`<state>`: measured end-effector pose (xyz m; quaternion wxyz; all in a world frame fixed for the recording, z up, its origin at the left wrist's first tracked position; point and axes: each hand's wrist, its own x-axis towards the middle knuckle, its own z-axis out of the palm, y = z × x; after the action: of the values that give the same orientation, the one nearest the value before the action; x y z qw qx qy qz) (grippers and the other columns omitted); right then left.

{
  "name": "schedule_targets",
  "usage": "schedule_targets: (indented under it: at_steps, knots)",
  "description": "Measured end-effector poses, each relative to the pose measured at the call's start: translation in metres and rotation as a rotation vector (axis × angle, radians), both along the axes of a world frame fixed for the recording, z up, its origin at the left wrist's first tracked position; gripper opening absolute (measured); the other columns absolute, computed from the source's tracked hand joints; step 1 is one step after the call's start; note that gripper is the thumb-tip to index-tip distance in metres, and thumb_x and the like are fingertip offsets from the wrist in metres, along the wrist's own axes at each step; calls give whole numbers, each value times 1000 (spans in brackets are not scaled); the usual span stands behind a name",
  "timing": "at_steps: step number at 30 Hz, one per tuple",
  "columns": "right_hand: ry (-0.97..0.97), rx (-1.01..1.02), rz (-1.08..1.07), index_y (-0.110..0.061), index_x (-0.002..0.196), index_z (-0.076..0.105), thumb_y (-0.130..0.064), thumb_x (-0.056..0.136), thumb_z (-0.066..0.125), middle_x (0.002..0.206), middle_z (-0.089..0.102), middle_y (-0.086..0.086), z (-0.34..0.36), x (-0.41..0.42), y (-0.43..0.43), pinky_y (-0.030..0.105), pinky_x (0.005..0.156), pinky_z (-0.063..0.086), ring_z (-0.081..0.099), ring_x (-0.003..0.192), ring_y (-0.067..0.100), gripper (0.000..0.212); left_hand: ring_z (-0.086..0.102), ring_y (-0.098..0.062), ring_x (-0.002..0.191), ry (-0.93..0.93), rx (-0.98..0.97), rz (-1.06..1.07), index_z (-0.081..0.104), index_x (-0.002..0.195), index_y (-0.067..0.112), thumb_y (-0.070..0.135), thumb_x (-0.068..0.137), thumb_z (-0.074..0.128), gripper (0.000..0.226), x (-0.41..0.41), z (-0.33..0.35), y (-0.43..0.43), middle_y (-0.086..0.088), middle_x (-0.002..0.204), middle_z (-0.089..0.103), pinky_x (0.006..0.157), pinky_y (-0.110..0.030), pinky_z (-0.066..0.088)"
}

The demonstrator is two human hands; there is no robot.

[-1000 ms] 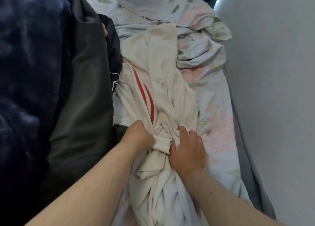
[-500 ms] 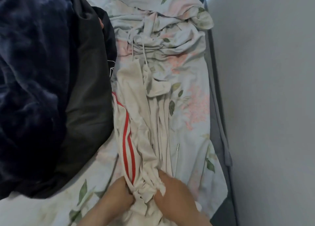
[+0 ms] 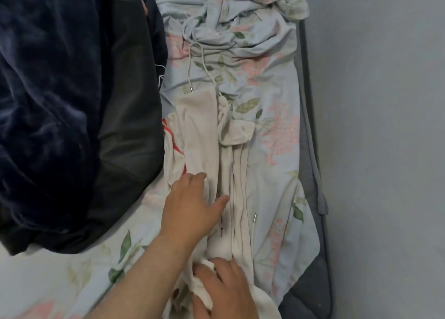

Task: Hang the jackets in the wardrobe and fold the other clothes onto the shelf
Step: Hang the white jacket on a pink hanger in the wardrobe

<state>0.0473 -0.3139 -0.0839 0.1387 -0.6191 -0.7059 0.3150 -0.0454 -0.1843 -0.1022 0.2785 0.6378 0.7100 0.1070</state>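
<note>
A white garment [image 3: 199, 130] with red stripes along one side lies stretched lengthwise on the floral bed sheet [image 3: 277, 174]. Its white drawstrings [image 3: 192, 77] with metal tips trail off the far end. My left hand [image 3: 190, 210] rests flat on the middle of the garment, fingers straight. My right hand [image 3: 228, 287], at the bottom of the view, grips a bunched end of the same white cloth, which shows between its thumb and fingers. A dark grey jacket [image 3: 130, 126] lies to the left, touching the garment's striped side.
A navy fleece blanket [image 3: 48, 89] is heaped on the dark jacket at the left. A rumpled floral cover [image 3: 240, 17] bunches at the far end of the bed. The grey mattress edge [image 3: 310, 150] runs along a plain wall [image 3: 385, 126] on the right.
The white garment was dragged toward me and pulled out long. My left hand let go of the bunched end and now lies flat farther up the cloth. My right hand still holds the bunch.
</note>
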Motion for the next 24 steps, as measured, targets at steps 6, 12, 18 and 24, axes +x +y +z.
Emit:
schedule_targets:
  at_steps: [6,12,18,24]
  knots:
    - [-58,-277,113,-45,122,64,-61,58,76,107,65,-11,6,-14,-3,9,81,46,65,94,2,67,58,-33,88,226,-265,5,50,100,11,22,84,56,20,-52,-25,27,-10,102,55,72,-39,50]
    - [161,-355,-137,-47,147,22,-49,91,56,143,24,-29,-2,20,7,4,103,15,19,127,-16,65,60,-28,76,-160,-138,425,62,78,16,25,92,48,21,-128,-12,16,-6,79,64,69,-44,50]
    - [178,-316,-3,-31,144,42,-35,101,48,141,38,-22,-8,22,54,14,111,23,30,130,-8,44,67,-23,100,-766,-210,787,71,91,36,34,100,52,21,-128,17,-13,1,101,73,87,-44,53]
    - [236,-260,-86,-29,145,44,-26,101,41,146,42,-15,-7,7,96,24,112,33,38,135,2,44,70,-17,96,-789,-201,563,71,105,38,11,92,59,32,-124,36,-21,5,106,73,79,-38,53]
